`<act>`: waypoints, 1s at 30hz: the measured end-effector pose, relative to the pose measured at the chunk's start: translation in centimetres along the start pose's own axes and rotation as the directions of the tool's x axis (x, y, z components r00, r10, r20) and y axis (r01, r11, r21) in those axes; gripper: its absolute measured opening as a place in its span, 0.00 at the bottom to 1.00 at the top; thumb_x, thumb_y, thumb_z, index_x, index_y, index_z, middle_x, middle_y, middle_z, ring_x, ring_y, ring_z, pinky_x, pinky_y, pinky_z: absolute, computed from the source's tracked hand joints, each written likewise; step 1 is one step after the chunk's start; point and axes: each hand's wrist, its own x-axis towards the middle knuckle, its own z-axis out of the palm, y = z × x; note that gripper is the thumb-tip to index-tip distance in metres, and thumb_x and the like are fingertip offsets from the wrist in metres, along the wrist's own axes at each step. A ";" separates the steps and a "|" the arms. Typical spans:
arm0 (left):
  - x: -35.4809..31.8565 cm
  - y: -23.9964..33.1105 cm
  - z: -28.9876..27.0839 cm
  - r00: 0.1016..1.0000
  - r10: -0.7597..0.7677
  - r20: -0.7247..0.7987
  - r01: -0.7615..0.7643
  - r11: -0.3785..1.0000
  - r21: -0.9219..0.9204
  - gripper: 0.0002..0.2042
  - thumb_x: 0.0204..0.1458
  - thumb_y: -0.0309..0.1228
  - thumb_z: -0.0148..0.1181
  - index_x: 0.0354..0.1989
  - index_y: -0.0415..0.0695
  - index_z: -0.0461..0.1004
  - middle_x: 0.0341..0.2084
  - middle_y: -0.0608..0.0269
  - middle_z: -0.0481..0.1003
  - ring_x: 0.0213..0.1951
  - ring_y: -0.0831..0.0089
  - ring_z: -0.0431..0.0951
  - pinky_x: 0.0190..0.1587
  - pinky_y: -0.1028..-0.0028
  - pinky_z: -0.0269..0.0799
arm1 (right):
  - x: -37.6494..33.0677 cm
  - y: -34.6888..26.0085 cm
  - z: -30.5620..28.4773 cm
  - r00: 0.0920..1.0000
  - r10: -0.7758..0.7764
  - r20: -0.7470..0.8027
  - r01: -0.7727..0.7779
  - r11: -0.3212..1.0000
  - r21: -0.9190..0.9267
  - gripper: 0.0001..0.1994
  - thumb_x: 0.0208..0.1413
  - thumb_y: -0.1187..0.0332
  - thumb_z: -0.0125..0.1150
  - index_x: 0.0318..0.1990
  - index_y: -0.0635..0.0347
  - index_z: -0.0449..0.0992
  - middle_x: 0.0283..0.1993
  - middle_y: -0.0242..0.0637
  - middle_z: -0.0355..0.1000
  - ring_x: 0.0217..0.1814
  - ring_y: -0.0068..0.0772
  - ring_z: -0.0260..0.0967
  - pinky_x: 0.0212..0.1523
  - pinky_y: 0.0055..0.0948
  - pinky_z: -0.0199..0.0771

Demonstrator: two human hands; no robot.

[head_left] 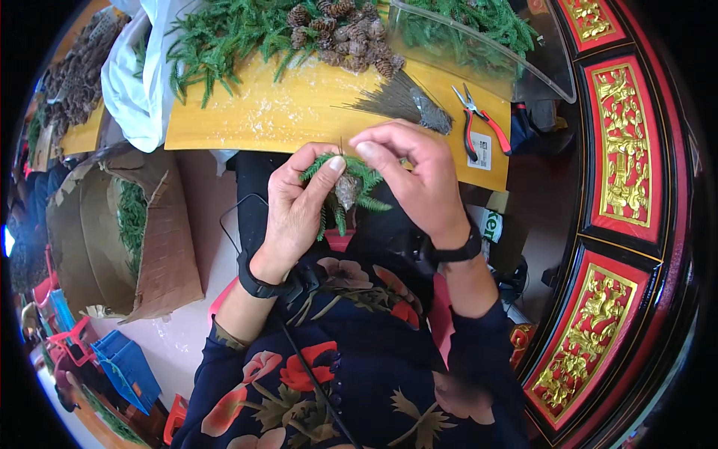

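My left hand (293, 198) is closed, pinching a green artificial pine sprig (372, 202) between thumb and fingers above my lap. A brown pinecone (345, 192) sits in the middle of the sprig, its needles spreading around it. A thin dark wire stem (342, 144) sticks up past my left thumb. Beside that stem, my right hand (420, 176) has thumb and forefinger brought together; whatever they may pinch is too small to make out. Behind my right hand, a bundle of thin wires (407, 101) lies on the yellow table (247, 123).
Red-handled pliers (482, 123) lie at the table's right, over a white label. Pinecones (351, 37) and green sprigs (224, 45) pile at the back, near a clear plastic bin (449, 41). A white bag (138, 82) and cardboard box (172, 247) stand left; red-and-gold carved panels (621, 142) line the right.
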 end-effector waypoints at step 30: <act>0.3 2.5 -3.6 0.946 -0.128 0.298 0.075 0.980 0.183 0.06 0.57 0.26 0.56 0.39 0.37 0.74 0.26 0.70 0.73 0.31 0.80 0.72 0.33 0.78 0.67 | 4.6 -3.0 -0.7 0.662 -0.389 0.640 0.685 0.661 -0.307 0.04 0.49 0.68 0.62 0.32 0.55 0.79 0.37 0.32 0.72 0.32 0.34 0.70 0.35 0.29 0.64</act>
